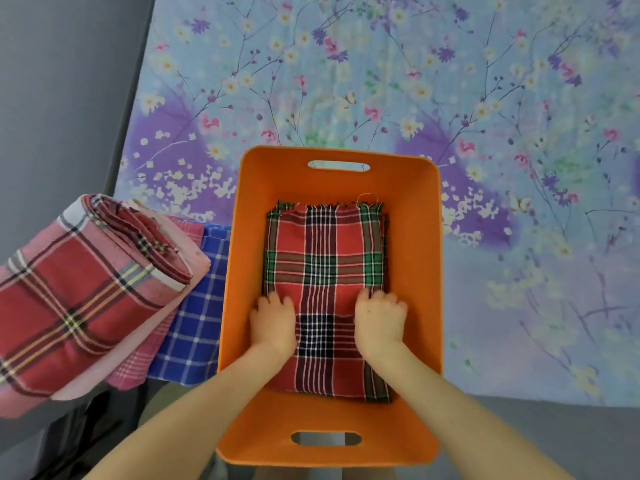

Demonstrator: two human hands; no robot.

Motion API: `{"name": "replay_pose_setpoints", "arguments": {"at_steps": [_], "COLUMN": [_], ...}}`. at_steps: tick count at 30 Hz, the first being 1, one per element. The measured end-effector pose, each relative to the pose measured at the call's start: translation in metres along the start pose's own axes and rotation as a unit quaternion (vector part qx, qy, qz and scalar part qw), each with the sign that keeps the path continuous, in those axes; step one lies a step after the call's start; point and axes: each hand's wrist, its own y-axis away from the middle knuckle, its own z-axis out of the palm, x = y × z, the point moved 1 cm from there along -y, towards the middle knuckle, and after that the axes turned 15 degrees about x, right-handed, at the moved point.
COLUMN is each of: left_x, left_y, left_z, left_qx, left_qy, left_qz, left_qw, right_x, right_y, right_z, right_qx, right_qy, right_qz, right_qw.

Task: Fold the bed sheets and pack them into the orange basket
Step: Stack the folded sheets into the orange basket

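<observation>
A rectangular orange basket [429, 271] with a slot handle at each end sits in the lower centre of the frame, on a pale blue and purple floral bedspread [381, 81]. Flat on the basket's floor lies a folded red, green and navy plaid bed sheet [325, 258]. Two bare forearms reach in from the bottom edge. The left hand [273, 322] and right hand [380, 322] rest palm down, side by side, on the sheet's middle. Their fingers [277, 300] are bent with the tips against the cloth; whether they pinch any fabric cannot be told. At lower left, just beside the basket, lie a folded red-and-pink plaid sheet [79, 299], a pink checked sheet [145, 362] and a blue checked sheet [197, 323].
</observation>
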Motion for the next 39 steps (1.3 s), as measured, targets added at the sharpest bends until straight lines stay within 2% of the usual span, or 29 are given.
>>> {"name": "replay_pose_setpoints", "arguments": {"at_steps": [2, 3, 5, 7, 10, 14, 16, 18, 19, 22, 24, 26, 27, 29, 30, 32, 34, 35, 37, 39], "left_x": [0.004, 0.006, 0.009, 0.010, 0.010, 0.011, 0.012, 0.007, 0.004, -0.024, -0.059, -0.110, -0.140, -0.196, -0.221, -0.259, -0.272, -0.275, -0.271, -0.275], "left_y": [-0.012, -0.024, -0.054, -0.085, -0.131, -0.176, -0.163, -0.130, -0.111, -0.047, -0.006, 0.032, 0.049, 0.081, 0.097, 0.121, 0.137, 0.144, 0.148, 0.147], "left_z": [-0.010, -0.015, -0.020, -0.016, -0.003, -0.022, -0.044, -0.074, -0.091, -0.141, -0.163, -0.168, -0.165, -0.145, -0.133, -0.097, -0.064, -0.052, -0.044, -0.043], "left_qx": [0.091, 0.120, 0.150, 0.123, -0.009, -0.107, -0.079, -0.007, 0.020, 0.122, 0.225, 0.350, 0.406, 0.473, 0.474, 0.394, 0.255, 0.197, 0.118, 0.101], "left_qy": [0.001, 0.013, 0.018, 0.002, 0.014, 0.076, 0.099, 0.175, 0.234, 0.392, 0.489, 0.506, 0.479, 0.390, 0.344, 0.312, 0.416, 0.505, 0.672, 0.749], "left_qz": [0.041, 0.053, 0.053, 0.039, 0.011, -0.011, -0.011, -0.024, -0.019, 0.003, -0.034, -0.115, -0.173, -0.323, -0.405, -0.526, -0.579, -0.580, -0.547, -0.520], "left_qw": [0.995, 0.991, 0.987, 0.992, 1.000, 0.991, 0.992, 0.984, 0.972, 0.912, 0.842, 0.780, 0.759, 0.721, 0.702, 0.686, 0.653, 0.608, 0.485, 0.398], "right_x": [-0.007, -0.009, -0.011, -0.006, 0.004, 0.002, 0.001, -0.002, -0.004, -0.023, -0.044, -0.074, -0.093, -0.130, -0.148, -0.175, -0.193, -0.201, -0.209, -0.217], "right_y": [-0.025, -0.041, -0.074, -0.098, -0.114, -0.123, -0.115, -0.099, -0.090, -0.058, -0.035, -0.014, -0.006, 0.002, 0.003, -0.001, -0.007, -0.007, -0.011, -0.012], "right_z": [-0.007, -0.007, -0.002, 0.014, 0.049, 0.050, 0.033, 0.002, -0.017, -0.089, -0.135, -0.168, -0.179, -0.185, -0.185, -0.179, -0.168, -0.161, -0.147, -0.139], "right_qx": [0.098, 0.103, 0.050, -0.010, -0.089, -0.076, -0.070, 0.012, 0.068, 0.218, 0.254, 0.208, 0.169, 0.084, 0.049, 0.003, -0.052, -0.088, -0.142, -0.148], "right_qy": [0.001, -0.024, -0.053, -0.056, -0.077, -0.038, -0.057, -0.147, -0.217, -0.395, -0.485, -0.547, -0.554, -0.514, -0.483, -0.438, -0.421, -0.431, -0.480, -0.525], "right_qz": [-0.013, -0.036, -0.074, -0.066, -0.040, -0.050, -0.042, -0.025, -0.010, 0.004, -0.007, -0.050, -0.079, -0.120, -0.128, -0.107, -0.056, -0.025, 0.046, 0.096], "right_qw": [0.995, 0.994, 0.995, 0.996, 0.992, 0.995, 0.995, 0.989, 0.974, 0.892, 0.837, 0.809, 0.811, 0.845, 0.865, 0.892, 0.904, 0.898, 0.864, 0.833]}}
